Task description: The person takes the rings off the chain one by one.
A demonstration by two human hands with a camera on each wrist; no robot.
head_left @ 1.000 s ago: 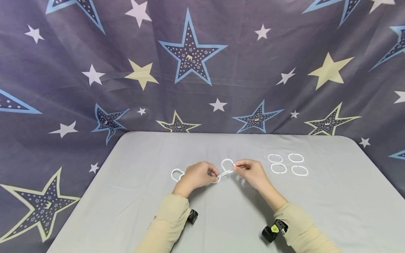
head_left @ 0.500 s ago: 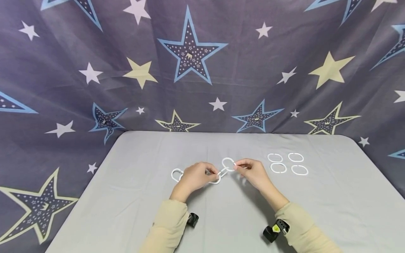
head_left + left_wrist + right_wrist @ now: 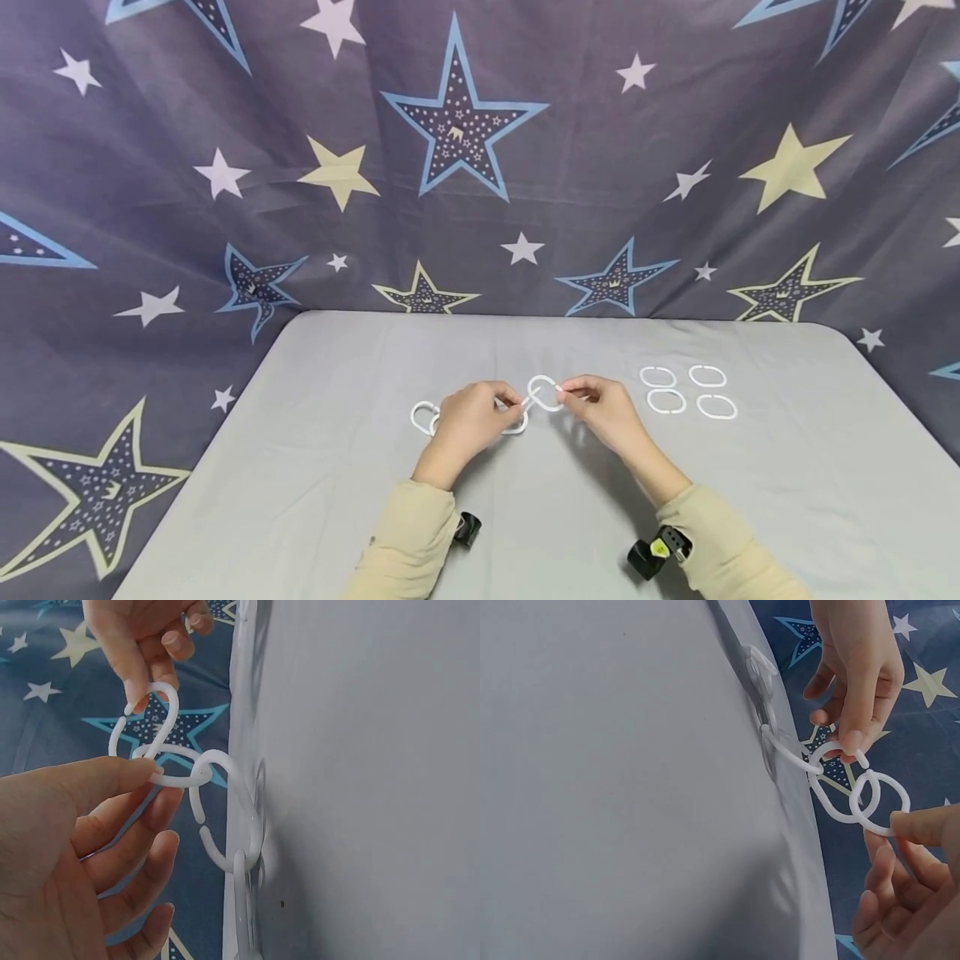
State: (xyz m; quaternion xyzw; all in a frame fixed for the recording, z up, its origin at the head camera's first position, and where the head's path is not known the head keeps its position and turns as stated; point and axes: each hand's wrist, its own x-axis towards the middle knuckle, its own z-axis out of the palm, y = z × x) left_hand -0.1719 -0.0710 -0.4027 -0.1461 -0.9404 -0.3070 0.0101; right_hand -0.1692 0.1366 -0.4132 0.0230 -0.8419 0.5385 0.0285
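My left hand [image 3: 472,421] pinches a white plastic C-shaped chain link [image 3: 821,799] between thumb and forefinger. A short chain of similar links hangs from it, one hanging link [image 3: 251,810] showing its gap in the left wrist view. The chain's far end [image 3: 422,406] lies on the table left of that hand, partly hidden behind it. With thumb and fingertips, my right hand [image 3: 603,408] pinches another white link [image 3: 172,712]. This link crosses through the left-held one, and the two loops overlap in both wrist views. Both are held above the tabletop.
Several loose white links, among them a front one [image 3: 666,402], lie in two rows right of my right hand. A grey cloth covers the table [image 3: 555,508]. Behind its far edge hangs a star-patterned curtain [image 3: 480,225].
The right-held link has turned and shifted a little toward the left hand, its loop now overlapping the left-held link more. My left fingertips have moved slightly closer to it. The loose links lie still.
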